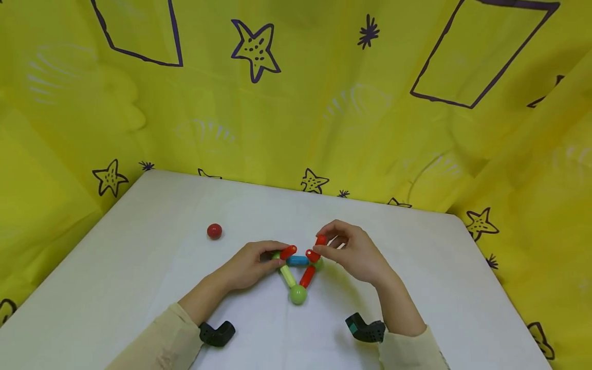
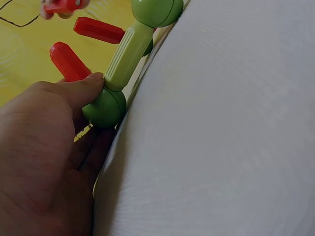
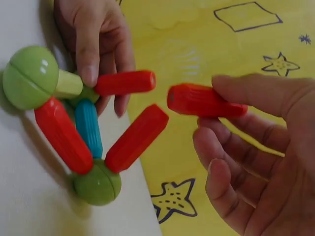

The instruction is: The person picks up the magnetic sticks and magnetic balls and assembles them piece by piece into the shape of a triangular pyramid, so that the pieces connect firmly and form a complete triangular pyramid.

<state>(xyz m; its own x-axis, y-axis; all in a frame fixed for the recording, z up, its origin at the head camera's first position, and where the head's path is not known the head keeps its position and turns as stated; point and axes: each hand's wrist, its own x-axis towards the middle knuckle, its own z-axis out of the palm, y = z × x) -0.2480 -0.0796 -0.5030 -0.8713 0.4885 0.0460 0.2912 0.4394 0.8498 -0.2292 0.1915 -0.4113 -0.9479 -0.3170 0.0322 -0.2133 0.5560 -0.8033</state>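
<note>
A triangle of toy rods and balls lies on the white table. Its sides are a yellow-green rod (image 2: 129,56), a blue rod (image 1: 298,260) and a red rod (image 3: 63,135), joined by green balls, one of them the front ball (image 1: 298,294). My left hand (image 1: 247,264) pinches the left green ball (image 2: 106,110), from which a red rod (image 3: 125,82) sticks up. Another red rod (image 3: 138,137) rises from the right green ball (image 3: 97,182). Above it, my right hand (image 1: 358,252) holds a loose red rod (image 3: 197,101) between thumb and fingers, apart from the triangle.
A red ball (image 1: 214,231) sits on the white table (image 1: 139,246), left of and beyond the left hand. Yellow cloth (image 1: 296,118) with drawn stars hangs behind the table and along both sides. Each wrist wears a black device, such as the right one (image 1: 367,329).
</note>
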